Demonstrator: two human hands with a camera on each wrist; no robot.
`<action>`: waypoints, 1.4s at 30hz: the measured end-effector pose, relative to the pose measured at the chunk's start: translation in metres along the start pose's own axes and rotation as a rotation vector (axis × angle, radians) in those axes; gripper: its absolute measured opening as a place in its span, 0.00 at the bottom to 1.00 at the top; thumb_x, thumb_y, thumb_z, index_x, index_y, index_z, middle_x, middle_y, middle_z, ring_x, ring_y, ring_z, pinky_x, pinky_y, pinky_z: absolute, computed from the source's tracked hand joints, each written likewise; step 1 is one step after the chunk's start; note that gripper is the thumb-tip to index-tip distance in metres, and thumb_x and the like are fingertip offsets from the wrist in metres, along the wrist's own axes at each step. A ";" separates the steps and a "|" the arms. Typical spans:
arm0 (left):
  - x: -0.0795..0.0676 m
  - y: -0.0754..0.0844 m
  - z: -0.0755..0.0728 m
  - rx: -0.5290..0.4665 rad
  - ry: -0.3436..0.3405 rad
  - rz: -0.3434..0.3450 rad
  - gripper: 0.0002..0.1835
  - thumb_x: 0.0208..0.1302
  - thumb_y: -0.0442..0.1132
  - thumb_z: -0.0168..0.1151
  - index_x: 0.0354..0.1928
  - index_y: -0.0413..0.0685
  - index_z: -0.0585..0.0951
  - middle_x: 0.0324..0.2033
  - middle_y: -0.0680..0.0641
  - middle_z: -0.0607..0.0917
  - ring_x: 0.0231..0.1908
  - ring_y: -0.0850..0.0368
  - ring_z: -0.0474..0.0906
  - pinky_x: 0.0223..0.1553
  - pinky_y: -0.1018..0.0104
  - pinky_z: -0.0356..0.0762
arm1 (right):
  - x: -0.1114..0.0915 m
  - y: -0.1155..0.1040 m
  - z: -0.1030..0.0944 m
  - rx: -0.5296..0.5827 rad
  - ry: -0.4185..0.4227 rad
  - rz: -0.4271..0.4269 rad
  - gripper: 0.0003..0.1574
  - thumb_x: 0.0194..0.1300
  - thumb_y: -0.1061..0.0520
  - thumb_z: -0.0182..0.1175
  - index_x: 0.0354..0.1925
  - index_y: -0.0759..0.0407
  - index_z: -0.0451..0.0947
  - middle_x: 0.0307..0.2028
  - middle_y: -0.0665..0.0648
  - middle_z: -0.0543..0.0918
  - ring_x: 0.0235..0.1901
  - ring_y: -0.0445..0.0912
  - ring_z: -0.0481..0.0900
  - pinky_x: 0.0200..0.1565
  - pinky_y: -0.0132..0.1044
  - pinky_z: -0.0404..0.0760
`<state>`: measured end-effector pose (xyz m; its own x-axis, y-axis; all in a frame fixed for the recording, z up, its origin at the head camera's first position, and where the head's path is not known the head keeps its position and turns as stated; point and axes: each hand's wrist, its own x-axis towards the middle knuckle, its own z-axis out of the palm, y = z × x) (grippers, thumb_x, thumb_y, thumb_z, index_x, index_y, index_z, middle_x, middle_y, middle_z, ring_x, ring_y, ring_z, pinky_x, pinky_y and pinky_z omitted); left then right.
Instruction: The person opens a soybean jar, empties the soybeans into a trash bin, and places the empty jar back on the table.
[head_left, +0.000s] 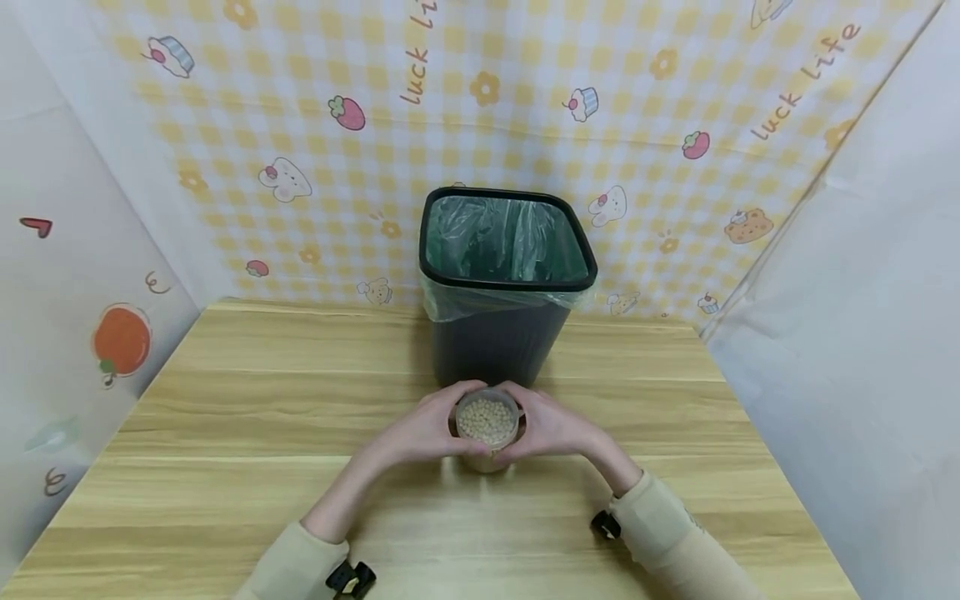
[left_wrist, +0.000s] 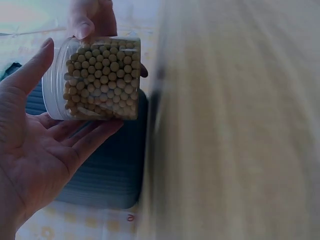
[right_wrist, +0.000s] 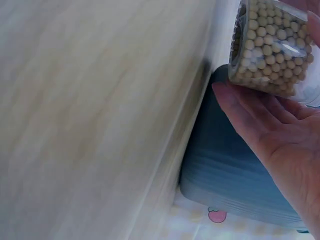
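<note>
I had the left hand (head_left: 427, 429) and right hand (head_left: 553, 427) gripping a clear, round plastic jar (head_left: 486, 463) of small beige balls (head_left: 486, 419).
Head view: it was before a dark, rectangular plastic bin (head_left: 491, 346). Left wrist view: thumb and fingers curved round its wall. Right wrist view: fingers supported the opposite side; I judged even pressure and a level jar best.

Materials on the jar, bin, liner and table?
Jar: likely clear glossy plastic; see-through wall with glints, glass possible.
Bin: probably plastic, matte; dull, ribbed dark sides.
Liner: thin plastic film; translucent, shiny creases.
Table: wood or wood-look laminate, soft sheen; streaked grain.
</note>
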<state>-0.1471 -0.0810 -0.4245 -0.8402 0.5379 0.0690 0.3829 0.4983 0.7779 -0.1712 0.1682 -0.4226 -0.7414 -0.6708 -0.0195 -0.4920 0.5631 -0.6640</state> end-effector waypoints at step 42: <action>-0.004 0.028 -0.019 -0.022 0.241 0.091 0.46 0.52 0.55 0.80 0.72 0.57 0.70 0.67 0.53 0.79 0.63 0.52 0.80 0.61 0.48 0.79 | -0.004 -0.042 -0.011 0.083 0.285 -0.029 0.50 0.48 0.45 0.82 0.68 0.47 0.73 0.57 0.47 0.84 0.50 0.41 0.84 0.50 0.35 0.84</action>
<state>-0.1406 -0.0816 -0.3911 -0.8710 0.4009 0.2839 0.4546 0.4388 0.7751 -0.1529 0.1524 -0.3870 -0.8314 -0.5171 0.2036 -0.4849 0.4960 -0.7203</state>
